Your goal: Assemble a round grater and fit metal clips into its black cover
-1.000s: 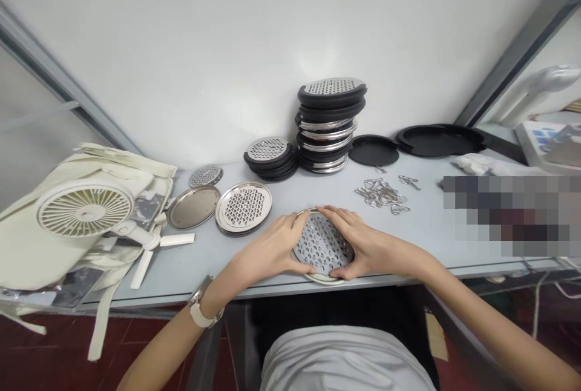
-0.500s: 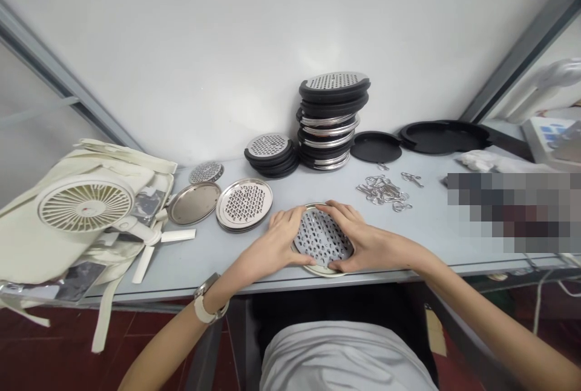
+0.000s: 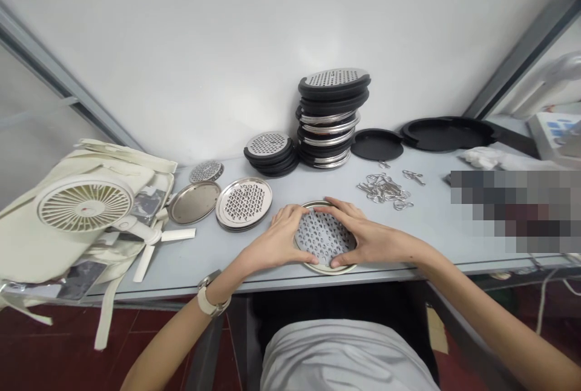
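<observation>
A round grater plate point(image 3: 325, 238) with rows of raised holes lies near the table's front edge, inside a pale metal rim point(image 3: 341, 269). My left hand point(image 3: 287, 235) grips it from the left, thumb at the front edge and fingers toward the back. On the opposite side my right hand point(image 3: 362, 235) curls around it, its thumb near the left one. Both hands cover parts of the edge. To the left sit stacked metal grater discs point(image 3: 244, 203), beside a plain round metal lid point(image 3: 195, 201).
Behind stand a tall stack of black and silver round pieces point(image 3: 334, 118) and a shorter stack point(image 3: 271, 153). Black trays point(image 3: 377, 144) lie back right, with metal clips point(image 3: 384, 187) before them. A white fan point(image 3: 86, 204) rests on a cream bag point(image 3: 22, 249) at left.
Both hands keep their hold on the grater plate. The plate looks a little flatter within the rim, and my right fingers and thumb have shifted slightly.
</observation>
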